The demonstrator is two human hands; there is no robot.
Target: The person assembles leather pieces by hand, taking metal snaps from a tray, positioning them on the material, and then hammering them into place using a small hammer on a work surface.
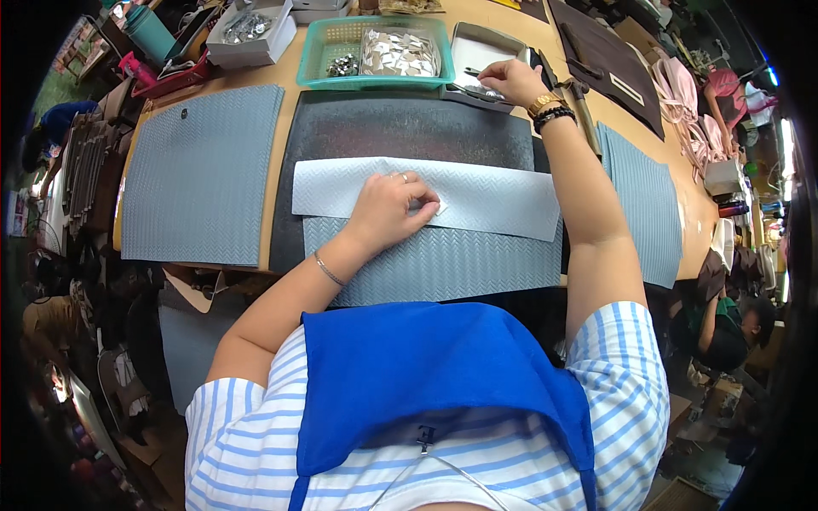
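My left hand [390,207] presses down on a folded-over light grey flap [494,196] of a blue-grey textured sheet [443,264] that lies on a dark mat [409,128]; a small white piece sits under its fingertips. My right hand [511,81] reaches far forward into a shallow metal tray [486,43] and pinches a small shiny part there. A gold watch and a dark bead bracelet circle that wrist.
A green basket [328,51] of small metal pieces stands behind the mat. More blue-grey sheets lie at left [200,170] and right [648,204]. A hammer [584,102] rests beside my right wrist. A white box [251,34] and a teal bottle [149,30] sit at the far left. A seated person [724,328] is at right.
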